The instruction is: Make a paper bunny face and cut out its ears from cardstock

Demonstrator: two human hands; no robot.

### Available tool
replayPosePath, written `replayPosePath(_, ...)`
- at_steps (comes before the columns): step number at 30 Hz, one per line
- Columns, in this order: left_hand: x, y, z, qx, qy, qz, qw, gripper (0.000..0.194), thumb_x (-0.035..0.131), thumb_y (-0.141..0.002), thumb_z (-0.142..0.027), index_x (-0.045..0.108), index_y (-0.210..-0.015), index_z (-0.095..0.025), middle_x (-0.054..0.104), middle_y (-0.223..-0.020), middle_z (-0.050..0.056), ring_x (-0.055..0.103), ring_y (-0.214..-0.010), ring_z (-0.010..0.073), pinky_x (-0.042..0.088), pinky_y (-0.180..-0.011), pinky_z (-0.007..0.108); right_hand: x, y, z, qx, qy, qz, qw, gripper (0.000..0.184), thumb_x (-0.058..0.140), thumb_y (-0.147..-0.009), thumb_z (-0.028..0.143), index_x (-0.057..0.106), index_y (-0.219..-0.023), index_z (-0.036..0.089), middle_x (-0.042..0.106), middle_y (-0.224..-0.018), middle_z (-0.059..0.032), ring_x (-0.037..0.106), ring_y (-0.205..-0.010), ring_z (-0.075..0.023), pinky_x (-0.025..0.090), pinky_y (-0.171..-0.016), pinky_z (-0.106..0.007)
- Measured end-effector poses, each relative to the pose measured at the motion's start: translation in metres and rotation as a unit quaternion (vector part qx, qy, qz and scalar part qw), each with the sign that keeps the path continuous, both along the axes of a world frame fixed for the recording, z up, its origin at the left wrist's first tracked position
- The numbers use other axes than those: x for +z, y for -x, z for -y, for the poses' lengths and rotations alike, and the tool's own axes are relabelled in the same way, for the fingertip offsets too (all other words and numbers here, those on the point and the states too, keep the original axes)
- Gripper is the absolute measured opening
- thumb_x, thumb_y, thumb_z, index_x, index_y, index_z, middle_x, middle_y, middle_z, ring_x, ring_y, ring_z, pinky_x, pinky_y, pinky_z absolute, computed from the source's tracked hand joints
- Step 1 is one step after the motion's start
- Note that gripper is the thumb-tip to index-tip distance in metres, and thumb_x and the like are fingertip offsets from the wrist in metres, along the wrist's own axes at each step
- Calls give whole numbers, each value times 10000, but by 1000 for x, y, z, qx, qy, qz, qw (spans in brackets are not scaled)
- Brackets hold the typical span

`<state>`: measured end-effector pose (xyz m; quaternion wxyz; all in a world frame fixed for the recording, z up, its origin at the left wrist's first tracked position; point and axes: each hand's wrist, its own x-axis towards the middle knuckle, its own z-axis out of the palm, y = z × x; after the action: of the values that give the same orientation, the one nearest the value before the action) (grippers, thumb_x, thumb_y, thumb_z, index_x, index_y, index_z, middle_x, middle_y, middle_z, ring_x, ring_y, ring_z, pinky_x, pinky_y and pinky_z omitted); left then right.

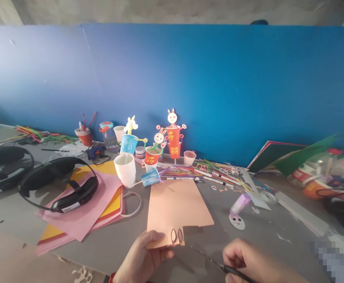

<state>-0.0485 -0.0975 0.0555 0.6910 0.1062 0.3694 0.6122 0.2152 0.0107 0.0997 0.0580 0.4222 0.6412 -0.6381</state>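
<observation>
My left hand [145, 251] pinches the lower left edge of a peach sheet of paper [173, 204], thumb on top and fingers beneath. Two dark-outlined ear shapes [177, 236] are drawn near its bottom edge, and a piece is cut away at the lower right. In my right hand [239, 257] is a pair of scissors [211, 259], its blades pointing up and left toward the drawn shapes, just apart from the paper. Right of the sheet, a purple glue stick [240, 203] stands by a white paper face [237, 222].
Rabbit-topped red cups [173, 142], stacked white cups [125, 171] and pens [218, 180] sit behind the sheet. Pink paper [86, 204] and a black headset [74, 194] lie left. A tape roll [268, 197] lies right. A blue partition [219, 86] closes the back.
</observation>
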Motion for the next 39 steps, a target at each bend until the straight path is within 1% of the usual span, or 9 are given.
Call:
replayPosePath(4,0,0,1,-3,1,2,1000,208,664,-805,-118,770,-960,-27,743,-928,178,665,-815,234,534,-683,318,-2,0,0,5,9,-9,1000,401,781,-561,442,465,-543,197,506,-415,73,485,-386,-53,216,-375,-153)
replayPosePath(8,0,-1,1,0,0,3,1000,204,666,-798,-107,771,-958,-35,746,-910,171,664,-794,227,530,-669,313,-6,4,0,-3,25,-10,1000,282,711,-553,353,477,-536,196,517,-413,69,472,-376,-54,211,-375,-152)
replayPosePath(13,-1,-1,0,12,9,1,1000,207,665,-794,-95,766,-966,-39,748,-941,172,660,-771,218,532,-663,322,-11,6,-1,-3,51,-17,999,131,601,-530,248,486,-509,190,618,-520,33,494,-387,-51,237,-361,-142)
replayPosePath(15,-1,-2,0,15,15,2,1000,191,669,-789,-91,765,-948,-43,748,-934,167,658,-753,213,531,-660,322,-13,6,-2,-1,55,-13,998,102,582,-521,224,487,-505,190,631,-537,34,499,-388,-50,241,-351,-136)
replayPosePath(21,-3,-1,1,12,19,11,1000,158,665,-791,-92,761,-906,-44,746,-894,164,675,-744,225,522,-646,314,-13,7,-5,7,62,-31,998,117,585,-533,224,479,-500,187,641,-547,38,494,-384,-41,274,-360,-130)
replayPosePath(26,-3,-1,1,12,24,13,1000,153,660,-795,-95,761,-898,-45,747,-890,167,687,-757,233,519,-644,307,-11,7,-5,0,62,-27,998,131,596,-523,222,475,-492,184,625,-528,32,500,-370,-42,264,-346,-131)
replayPosePath(29,-2,-1,0,11,23,14,1000,161,656,-793,-93,761,-905,-44,748,-899,171,690,-762,237,518,-640,307,-8,7,-7,-1,63,-23,998,146,640,-536,229,503,-532,178,621,-524,33,510,-380,-41,254,-348,-125)
replayPosePath(34,0,-1,1,10,24,18,999,181,662,-783,-93,761,-918,-24,750,-904,188,695,-763,244,517,-636,307,-3,8,-11,13,69,-14,997,211,700,-539,281,525,-580,171,664,-589,24,509,-385,-31,267,-352,-123)
replayPosePath(39,1,-2,1,14,32,22,999,156,669,-775,-93,760,-885,-32,754,-885,185,710,-764,255,517,-631,305,-6,8,-13,29,60,-18,998,277,734,-529,326,503,-546,174,644,-561,18,513,-379,-36,248,-334,-123)
